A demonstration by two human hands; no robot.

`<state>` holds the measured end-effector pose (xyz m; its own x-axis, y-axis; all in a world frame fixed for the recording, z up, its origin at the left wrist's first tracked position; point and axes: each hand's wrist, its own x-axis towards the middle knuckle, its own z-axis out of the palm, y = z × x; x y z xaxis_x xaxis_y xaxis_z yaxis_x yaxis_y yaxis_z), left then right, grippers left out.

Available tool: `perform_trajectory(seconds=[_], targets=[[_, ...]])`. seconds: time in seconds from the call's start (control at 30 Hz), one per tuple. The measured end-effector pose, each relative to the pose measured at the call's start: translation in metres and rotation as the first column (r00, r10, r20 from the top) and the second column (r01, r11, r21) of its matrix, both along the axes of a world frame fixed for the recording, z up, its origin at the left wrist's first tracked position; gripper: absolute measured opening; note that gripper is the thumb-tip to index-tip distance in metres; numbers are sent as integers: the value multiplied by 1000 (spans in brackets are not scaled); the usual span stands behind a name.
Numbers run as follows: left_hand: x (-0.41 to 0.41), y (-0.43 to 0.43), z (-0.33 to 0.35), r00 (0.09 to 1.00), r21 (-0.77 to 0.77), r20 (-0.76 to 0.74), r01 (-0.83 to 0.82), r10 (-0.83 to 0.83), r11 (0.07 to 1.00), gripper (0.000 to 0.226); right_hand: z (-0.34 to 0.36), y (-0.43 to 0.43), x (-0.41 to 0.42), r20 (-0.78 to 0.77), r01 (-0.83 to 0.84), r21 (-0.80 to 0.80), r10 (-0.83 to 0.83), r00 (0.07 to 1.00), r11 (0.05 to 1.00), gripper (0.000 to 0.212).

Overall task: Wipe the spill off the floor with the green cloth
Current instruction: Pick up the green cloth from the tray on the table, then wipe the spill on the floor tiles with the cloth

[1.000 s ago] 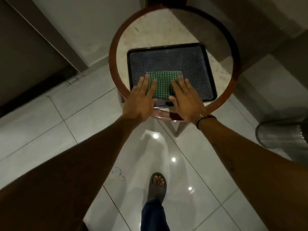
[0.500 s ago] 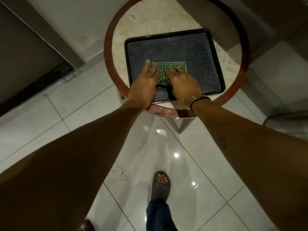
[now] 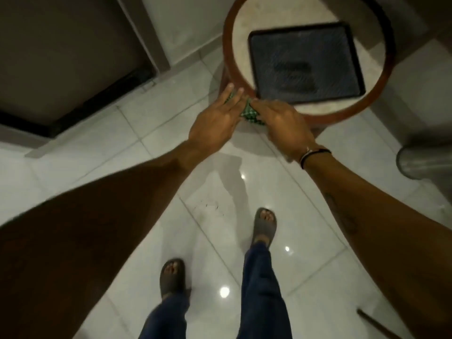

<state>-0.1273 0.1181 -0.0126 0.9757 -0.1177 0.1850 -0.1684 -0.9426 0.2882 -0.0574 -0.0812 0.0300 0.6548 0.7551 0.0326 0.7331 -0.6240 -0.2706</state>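
1. Gleaming white floor tiles spread below.
2. Round table stands far right, carrying a black tray.
3. Left hand and right hand pinch the green cloth between them, near the table's edge.

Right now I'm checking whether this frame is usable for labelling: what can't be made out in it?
- Green cloth, head view: mostly covered by the left hand and right hand; its shape and fold are unclear.
- Spill: only faint marks on the floor tile, too small to be sure.
- Tray: motion blur smears its pattern.
- Metal bin: cut off by the right edge.
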Motion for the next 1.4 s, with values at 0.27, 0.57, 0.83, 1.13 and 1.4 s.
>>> perform_trajectory(seconds=[0.27,0.57,0.83,1.13,1.4], targets=[[-174,53,-13,981,27,-187,66,-60,997,60,-7,48,-186,-168,51,-84,-64,984,995,63],[-320,59,-111,922,-168,-381,2,-67,986,38,-92,67,-304,-575,137,-89,-163,802,987,55],[-435,45,-234,865,-202,-500,-54,-56,978,46,-227,61,-395,-726,30,-258,-214,653,966,46],[-518,37,-395,598,21,-764,-352,242,936,79,-404,25,-415,-501,264,-307,-391,772,914,74],[-553,47,-535,682,-29,-704,-307,198,951,77,-572,37,-453,-554,-74,-436,-203,808,897,73]])
